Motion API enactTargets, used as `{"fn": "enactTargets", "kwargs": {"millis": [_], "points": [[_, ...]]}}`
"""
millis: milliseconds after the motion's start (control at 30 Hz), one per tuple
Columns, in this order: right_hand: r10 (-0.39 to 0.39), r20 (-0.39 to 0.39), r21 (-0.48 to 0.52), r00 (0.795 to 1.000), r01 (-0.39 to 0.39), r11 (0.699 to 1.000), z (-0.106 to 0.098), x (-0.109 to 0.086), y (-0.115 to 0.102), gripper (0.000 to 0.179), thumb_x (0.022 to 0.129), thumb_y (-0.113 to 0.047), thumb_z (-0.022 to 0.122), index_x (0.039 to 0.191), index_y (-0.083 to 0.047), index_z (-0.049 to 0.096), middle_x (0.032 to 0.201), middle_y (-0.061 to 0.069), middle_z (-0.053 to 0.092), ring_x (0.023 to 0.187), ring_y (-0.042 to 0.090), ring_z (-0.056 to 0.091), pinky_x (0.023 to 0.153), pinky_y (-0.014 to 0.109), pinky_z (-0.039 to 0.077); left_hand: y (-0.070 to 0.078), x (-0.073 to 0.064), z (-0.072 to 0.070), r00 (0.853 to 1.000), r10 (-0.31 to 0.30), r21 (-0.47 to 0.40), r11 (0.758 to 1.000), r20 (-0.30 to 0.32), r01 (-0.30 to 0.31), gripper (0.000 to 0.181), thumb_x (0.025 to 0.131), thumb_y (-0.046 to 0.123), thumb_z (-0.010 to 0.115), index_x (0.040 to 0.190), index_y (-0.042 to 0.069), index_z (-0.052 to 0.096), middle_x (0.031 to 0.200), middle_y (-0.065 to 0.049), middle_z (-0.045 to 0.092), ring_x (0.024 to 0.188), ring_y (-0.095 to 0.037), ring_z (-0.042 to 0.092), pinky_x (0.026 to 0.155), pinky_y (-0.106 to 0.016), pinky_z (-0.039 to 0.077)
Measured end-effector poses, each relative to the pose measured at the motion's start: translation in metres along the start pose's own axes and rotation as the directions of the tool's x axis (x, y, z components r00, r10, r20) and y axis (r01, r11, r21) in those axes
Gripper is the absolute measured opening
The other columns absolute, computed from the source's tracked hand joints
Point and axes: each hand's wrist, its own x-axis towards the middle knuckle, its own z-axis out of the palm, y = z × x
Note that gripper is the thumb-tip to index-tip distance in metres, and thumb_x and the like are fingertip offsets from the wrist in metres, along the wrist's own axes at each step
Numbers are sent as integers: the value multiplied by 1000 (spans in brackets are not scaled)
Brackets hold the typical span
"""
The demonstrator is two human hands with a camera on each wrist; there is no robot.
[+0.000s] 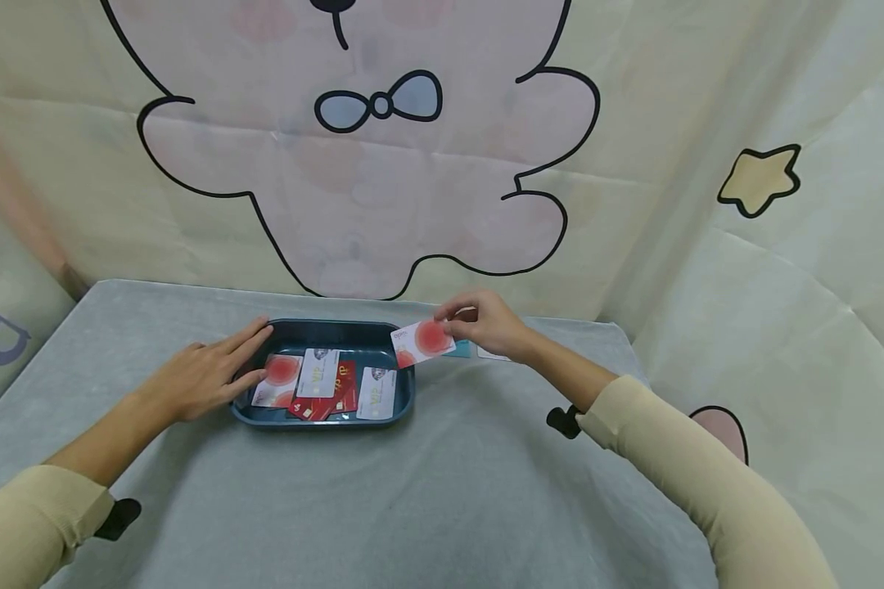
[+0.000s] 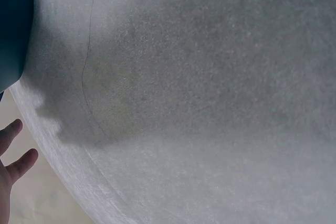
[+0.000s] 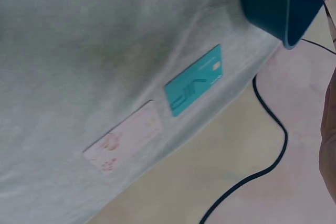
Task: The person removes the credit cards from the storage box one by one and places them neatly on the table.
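A dark blue tray (image 1: 324, 330) sits on the grey cloth and holds several cards, white ones with red circles and red ones (image 1: 317, 384). My right hand (image 1: 486, 323) pinches a white card with a red circle (image 1: 423, 341) just above the tray's right rim. My left hand (image 1: 202, 372) rests flat with straight fingers against the tray's left rim. In the right wrist view a teal card (image 3: 193, 80) and a pale card with pink marks (image 3: 124, 142) lie on the cloth beside the tray (image 3: 273, 3).
The grey cloth (image 1: 427, 491) covers the table. A cartoon-printed backdrop (image 1: 368, 164) hangs close behind the tray. The teal card (image 1: 458, 349) and the pale card (image 1: 490, 354) lie near the table's far edge, under my right hand.
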Motion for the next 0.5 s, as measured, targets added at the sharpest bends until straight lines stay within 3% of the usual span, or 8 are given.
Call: {"fn": "enactTargets", "kwargs": {"millis": [167,500], "points": [[4,-37,23,999,-3,1000,-4,-5,13,20,94,-5,67,113,-2,74,117,12,65,101,28,65,88,35,56,1,0,-1,1000,-1,2,1000,3,1,76,97,49,54,156,7,29,159,-21,29,121,-42,58,92,-65,46],[104,-96,89,990,-96,991,-8,-16,40,19,94,0,66,112,3,71,121,16,65,97,27,70,80,36,59,0,0,0,1000,5,1,1000,-5,-5,76,97,48,54,156,6,29,159,-21,30,119,-43,59,92,-65,47]]}}
